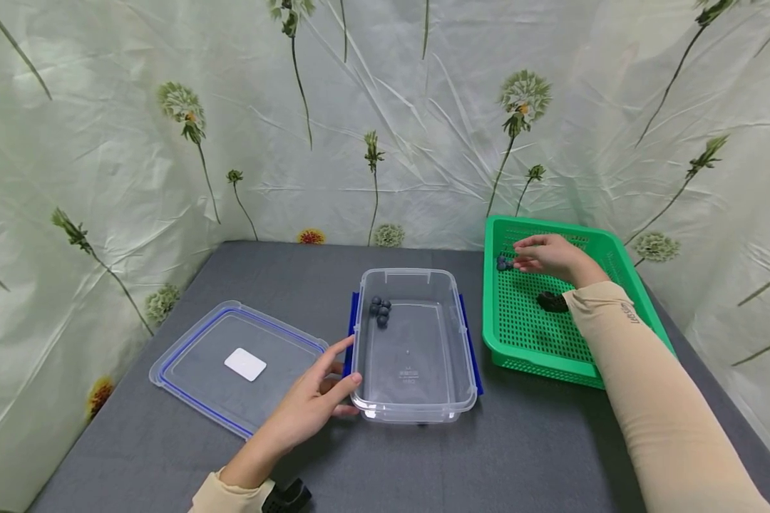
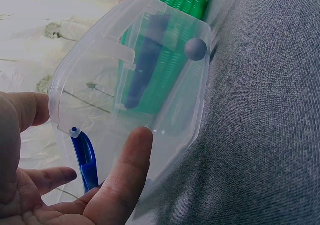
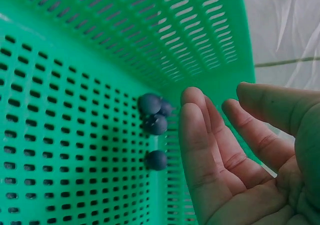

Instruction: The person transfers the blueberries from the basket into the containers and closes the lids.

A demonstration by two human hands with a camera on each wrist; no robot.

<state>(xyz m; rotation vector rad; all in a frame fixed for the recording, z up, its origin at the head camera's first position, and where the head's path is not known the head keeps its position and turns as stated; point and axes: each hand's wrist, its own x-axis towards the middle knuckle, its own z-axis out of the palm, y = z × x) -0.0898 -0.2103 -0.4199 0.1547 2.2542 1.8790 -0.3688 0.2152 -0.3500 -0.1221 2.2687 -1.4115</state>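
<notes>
A clear plastic food container [image 1: 417, 349] with blue side latches stands upright mid-table, several blueberries [image 1: 381, 311] gathered at its far left. My left hand [image 1: 314, 395] rests at the container's left side, with thumb and fingers extended along the rim and wall. In the left wrist view one blueberry [image 2: 195, 49] shows through the wall. My right hand [image 1: 552, 256] reaches into a green perforated basket [image 1: 513, 320], its palm empty in the right wrist view. Just beyond its fingertips, several blueberries [image 3: 155, 117] lie along the basket's inner corner.
The container's clear lid [image 1: 195, 367], with a blue seal and a white label [image 1: 245, 364], lies flat on the left. Dark grey cloth [image 1: 385, 463] covers the table. A flower-printed curtain [image 1: 334, 107] hangs behind. The basket stands to the container's right.
</notes>
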